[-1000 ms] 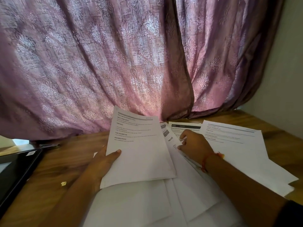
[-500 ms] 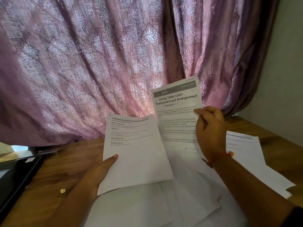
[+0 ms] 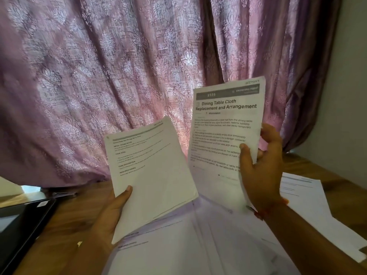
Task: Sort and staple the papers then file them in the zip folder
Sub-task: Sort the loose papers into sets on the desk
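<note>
The right hand (image 3: 260,169) has lifted a white printed sheet (image 3: 224,124) titled "Dining Table Cloth" off the tabletop (image 3: 65,217) pile — fingers pinching its edge; the left hand (image 3: 111,213) still grips a thin white stack (image 3: 151,175) — sorting continues.

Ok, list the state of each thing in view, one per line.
Left hand: grips a stack of sheets, raised and tilted.
Right hand: pinches the "Dining Table Cloth" sheet, held upright.
Loose papers: spread flat on the table, overlapping.
Curtain: drawn shut.
Black folder: lies at the table's left edge.
</note>
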`<state>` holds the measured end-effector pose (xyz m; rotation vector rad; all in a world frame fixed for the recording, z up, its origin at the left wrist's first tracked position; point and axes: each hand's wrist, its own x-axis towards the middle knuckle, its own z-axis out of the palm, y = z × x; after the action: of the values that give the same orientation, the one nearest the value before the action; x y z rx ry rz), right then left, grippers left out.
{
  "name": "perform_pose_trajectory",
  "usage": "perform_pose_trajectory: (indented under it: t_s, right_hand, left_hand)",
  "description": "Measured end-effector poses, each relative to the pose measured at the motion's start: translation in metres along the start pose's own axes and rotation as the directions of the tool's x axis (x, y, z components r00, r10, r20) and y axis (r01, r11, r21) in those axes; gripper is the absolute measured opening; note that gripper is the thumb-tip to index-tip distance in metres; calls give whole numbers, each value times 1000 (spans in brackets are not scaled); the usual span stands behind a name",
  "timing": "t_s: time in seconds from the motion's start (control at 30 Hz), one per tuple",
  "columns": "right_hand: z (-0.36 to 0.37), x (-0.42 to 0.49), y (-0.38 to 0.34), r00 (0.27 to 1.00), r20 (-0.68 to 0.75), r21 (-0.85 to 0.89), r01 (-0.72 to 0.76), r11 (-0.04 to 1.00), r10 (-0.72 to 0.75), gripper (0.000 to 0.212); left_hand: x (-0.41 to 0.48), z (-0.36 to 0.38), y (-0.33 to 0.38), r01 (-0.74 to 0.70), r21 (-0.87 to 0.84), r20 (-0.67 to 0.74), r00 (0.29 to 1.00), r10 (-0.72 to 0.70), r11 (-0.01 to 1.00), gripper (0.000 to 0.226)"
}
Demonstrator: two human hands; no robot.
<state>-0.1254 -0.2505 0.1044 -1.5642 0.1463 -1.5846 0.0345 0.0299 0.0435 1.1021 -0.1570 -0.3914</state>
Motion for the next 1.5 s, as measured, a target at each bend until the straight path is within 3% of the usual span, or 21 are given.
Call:
perform_pose_trajectory:
  t_s: [0.1,0.23,0.33,0.47,0.6,0.87,0.97,1.1,1.23,1.33,1.43,1.5]
  right_hand:
    - [4,1,-3,964,66,236,-264,935,256,58]
    - [9,-4,11,815,211,348,-579,737,540,48]
    - [14,-11,18,714,318,307,-700,645,624,44]
    - [18,-23,25,625,409,300,-780,549,665,55]
    - [22,-30,25,603,484,246,-789,562,634,53]
    - [23,-35,14,616,504,111,-742,661,606,23]
    - [23,-34,12,622,458,33,-726,687,635,38]
    - [22,-37,7,521,649,-31,-710,703,554,23]
    - [24,-39,7,556,644,-46,-657,752,525,27]
    - [22,-38,7,533,662,-24,-688,726,527,27]
    - [17,-34,6,506,673,80,-775,627,540,18]
    - [16,-31,7,501,647,-10,-749,663,575,20]
  left_hand:
    - [-2,4,1,-6,-15,11,1000,7,1000,40]
    - [-8,11,-1,65,-28,36,997,-64,997,41]
    - [-10,13,-2,94,-32,24,995,-93,995,47]
    - [-15,16,-3,170,-19,49,984,-169,985,46]
    - [-17,18,-5,203,15,58,977,-204,979,48]
    - [-15,22,-10,115,147,89,988,-129,982,49]
    - [-15,26,-10,30,174,107,993,-49,984,43]
    - [-19,29,-10,24,156,138,989,-46,987,38]
    - [-23,31,-13,86,133,194,975,-111,987,38]
    - [-23,32,-14,89,150,193,974,-117,985,38]
    - [-22,31,-13,17,184,149,988,-45,983,36]
    - [-19,29,-10,11,181,120,992,-33,983,34]
